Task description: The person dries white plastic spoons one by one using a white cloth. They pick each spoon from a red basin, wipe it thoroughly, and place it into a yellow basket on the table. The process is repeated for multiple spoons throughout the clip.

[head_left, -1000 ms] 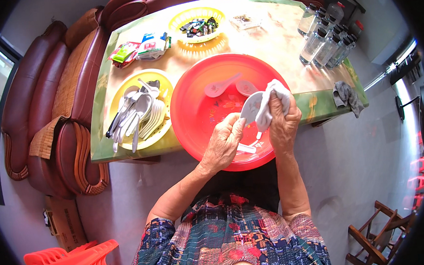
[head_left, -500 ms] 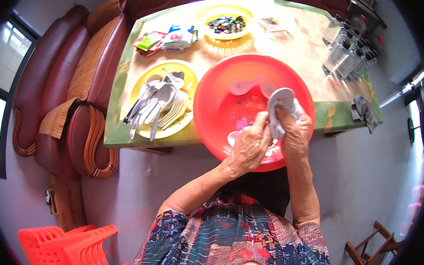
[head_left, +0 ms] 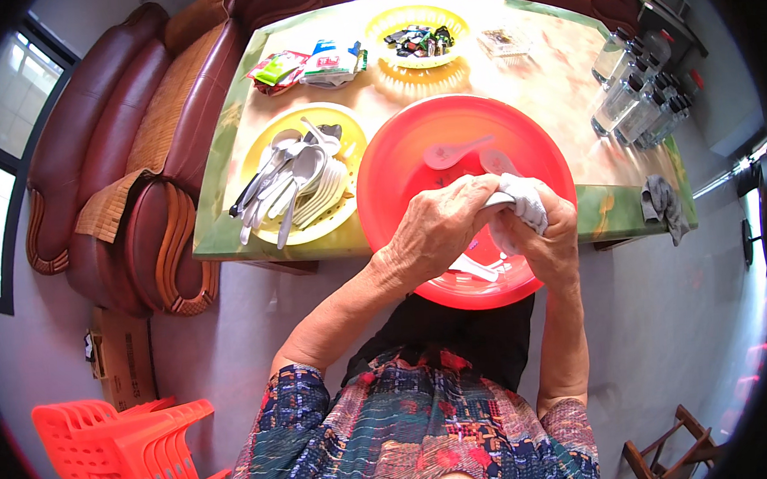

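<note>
Both hands are over a large red plastic basin [head_left: 380, 175] at the table's near edge. My right hand [head_left: 546, 238] is closed round a pale cloth [head_left: 527, 201], which is wrapped about a white spoon [head_left: 500, 199]. Thumb and fingers of my left hand [head_left: 442, 226] pinch the spoon at the cloth's left side; most of the spoon is hidden. Inside the basin lie a pale spoon [head_left: 454, 153], another spoon [head_left: 496, 162] just beyond my fingers, and a white spoon [head_left: 476, 268] below my hands. Left of the basin, a yellow basket [head_left: 350, 139] holds several spoons [head_left: 298, 176].
Another yellow basket [head_left: 418, 16] with small dark packets stands farther back. Bagged packets [head_left: 331, 63] lie left of it, a clear box [head_left: 505, 42] right. Several glass bottles [head_left: 628, 97] and a grey rag [head_left: 664, 207] are at the table's right. Red stools [head_left: 126, 452] are stacked lower left.
My left hand has moved up to the cloth, and the spoon's bowl, which stood out above the cloth, is now mostly covered. The view has shifted slightly.
</note>
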`<action>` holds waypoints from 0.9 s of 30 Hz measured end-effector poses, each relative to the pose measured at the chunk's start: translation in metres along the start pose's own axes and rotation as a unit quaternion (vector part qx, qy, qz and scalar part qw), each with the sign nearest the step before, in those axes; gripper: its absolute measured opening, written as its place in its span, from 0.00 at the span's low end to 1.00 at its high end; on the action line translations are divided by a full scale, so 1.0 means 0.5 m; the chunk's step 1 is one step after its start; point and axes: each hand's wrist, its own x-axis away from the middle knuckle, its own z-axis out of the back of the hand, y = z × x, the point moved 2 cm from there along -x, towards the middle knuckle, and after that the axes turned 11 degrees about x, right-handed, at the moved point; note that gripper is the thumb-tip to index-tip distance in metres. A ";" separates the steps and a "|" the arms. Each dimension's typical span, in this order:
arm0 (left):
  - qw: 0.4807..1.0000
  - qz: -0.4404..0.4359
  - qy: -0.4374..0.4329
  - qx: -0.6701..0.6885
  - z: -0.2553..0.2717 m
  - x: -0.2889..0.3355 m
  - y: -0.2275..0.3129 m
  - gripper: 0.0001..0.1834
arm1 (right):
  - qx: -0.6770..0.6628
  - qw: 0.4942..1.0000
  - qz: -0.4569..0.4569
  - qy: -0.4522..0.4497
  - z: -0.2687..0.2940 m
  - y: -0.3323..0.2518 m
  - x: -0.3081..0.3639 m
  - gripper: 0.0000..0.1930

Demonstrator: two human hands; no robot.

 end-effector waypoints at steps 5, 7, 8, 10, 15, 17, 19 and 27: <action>0.993 -0.052 0.104 0.014 -0.005 0.016 -0.014 0.15 | 0.029 0.999 0.024 0.002 -0.003 -0.012 -0.003 0.14; 0.993 -0.035 0.108 0.043 -0.003 0.021 -0.019 0.14 | 0.054 0.998 0.022 -0.003 -0.003 -0.014 -0.003 0.14; 0.992 -0.026 0.110 0.059 -0.002 0.023 -0.020 0.14 | 0.063 0.998 0.019 -0.009 -0.002 -0.013 0.000 0.14; 0.988 0.024 0.118 0.093 -0.001 0.033 -0.024 0.11 | 0.081 0.996 0.013 -0.022 -0.001 -0.006 0.005 0.14; 0.976 0.075 0.163 0.123 0.011 0.040 -0.029 0.07 | 0.071 0.997 0.004 -0.029 0.007 0.002 0.025 0.12; 0.974 0.087 0.175 0.111 0.022 0.042 -0.030 0.06 | 0.101 0.994 -0.002 -0.042 0.014 0.006 0.031 0.12; 0.976 0.099 0.179 0.071 0.032 0.046 -0.035 0.06 | 0.117 0.992 -0.028 -0.047 0.026 0.010 0.037 0.12; 0.987 0.088 0.111 0.071 0.007 0.040 -0.025 0.05 | 0.237 0.961 0.141 0.022 -0.026 -0.035 0.002 0.15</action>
